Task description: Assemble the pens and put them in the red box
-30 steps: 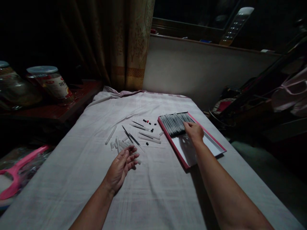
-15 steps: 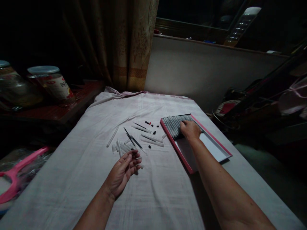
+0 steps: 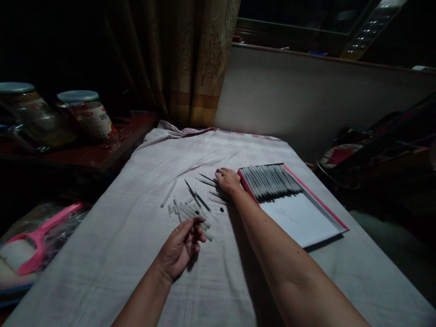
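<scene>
My right hand (image 3: pixel 227 180) rests over the cloth just left of the shallow pink-edged box (image 3: pixel 318 197), its fingers stretched out where small plugs lay. Whatever lies under its fingertips is hidden. Inside the box is a row of clear pens (image 3: pixel 276 181) with dark tips. Nearer to me, my left hand (image 3: pixel 184 247) hovers palm inward with fingers loosely bent and apart, nothing visible in it. Beyond its fingertips lie dark pen refills (image 3: pixel 206 206), a pile of clear caps (image 3: pixel 186 210), a clear pen barrel (image 3: pixel 169 193) and a small black plug (image 3: pixel 222 210).
A pale checked cloth (image 3: pixel 136 240) covers the table. Jars, one with a label (image 3: pixel 98 120), stand on a dark red side table (image 3: pixel 102 156) at left. A pink-handled object (image 3: pixel 42 231) lies below it. A curtain (image 3: pixel 204 68) hangs behind.
My right hand has left the pens in the box and moved left to the loose parts on the cloth. My left hand stays much the same. The view has shifted slightly.
</scene>
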A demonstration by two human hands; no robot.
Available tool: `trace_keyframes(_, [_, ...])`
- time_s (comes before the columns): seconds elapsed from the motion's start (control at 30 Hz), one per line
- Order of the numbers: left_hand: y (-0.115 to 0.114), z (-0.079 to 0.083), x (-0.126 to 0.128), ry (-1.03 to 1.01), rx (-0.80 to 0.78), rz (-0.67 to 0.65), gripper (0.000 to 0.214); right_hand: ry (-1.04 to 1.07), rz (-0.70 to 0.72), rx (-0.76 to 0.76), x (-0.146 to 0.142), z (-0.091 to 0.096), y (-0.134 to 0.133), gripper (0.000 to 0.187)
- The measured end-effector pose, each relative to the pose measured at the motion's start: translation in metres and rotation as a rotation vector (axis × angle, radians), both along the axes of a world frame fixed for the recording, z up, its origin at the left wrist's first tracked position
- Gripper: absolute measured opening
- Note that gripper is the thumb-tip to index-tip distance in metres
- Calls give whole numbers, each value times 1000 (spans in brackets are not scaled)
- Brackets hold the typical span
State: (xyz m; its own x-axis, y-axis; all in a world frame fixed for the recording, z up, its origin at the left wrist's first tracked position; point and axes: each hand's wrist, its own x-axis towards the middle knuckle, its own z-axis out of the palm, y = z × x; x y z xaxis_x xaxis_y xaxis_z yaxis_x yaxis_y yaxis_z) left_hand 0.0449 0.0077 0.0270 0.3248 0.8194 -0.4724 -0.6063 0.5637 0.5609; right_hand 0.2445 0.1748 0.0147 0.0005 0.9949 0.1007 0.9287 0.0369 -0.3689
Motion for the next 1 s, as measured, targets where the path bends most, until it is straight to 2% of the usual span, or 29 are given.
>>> trace_keyframes(0.23, [2, 6, -9, -73, -52, 12, 15, 27, 90, -19, -20, -2, -44, 30])
trace_keyframes(0.3, [5, 10, -19, -77, -38, 49, 16, 32, 135, -10, -23, -1, -62, 29])
trace_keyframes(0.4, [15, 15, -35, -35, -10, 208, 13, 39, 224, 29, -25, 2, -89, 26])
trace_keyframes(0.47, [24, 13, -44, 76, 71, 369, 11, 55, 271, 59, -25, 3, -106, 24])
trace_keyframes(0.53, [31, 6, -50, 252, 228, 522, 15, 93, 282, 91, -21, 4, -118, 24])
trace_keyframes(0.63, [37, -10, -56, 687, 404, 601, 25, 179, 206, 171, -7, 3, -128, 26])
trace_keyframes(0.7, [37, -19, -58, 1089, 548, 563, 31, 231, 113, 219, 5, 1, -129, 28])
trace_keyframes(0.8, [37, -26, -59, 1560, 696, 334, 36, 277, 1, 268, 22, -3, -133, 28])
trace_keyframes(0.9, [38, -27, -56, 1790, 701, 181, 37, 315, -59, 332, 29, -10, -144, 28])
trace_keyframes(1.0, [42, -23, -52, 1910, 679, 112, 39, 339, -72, 384, 29, -16, -157, 29])
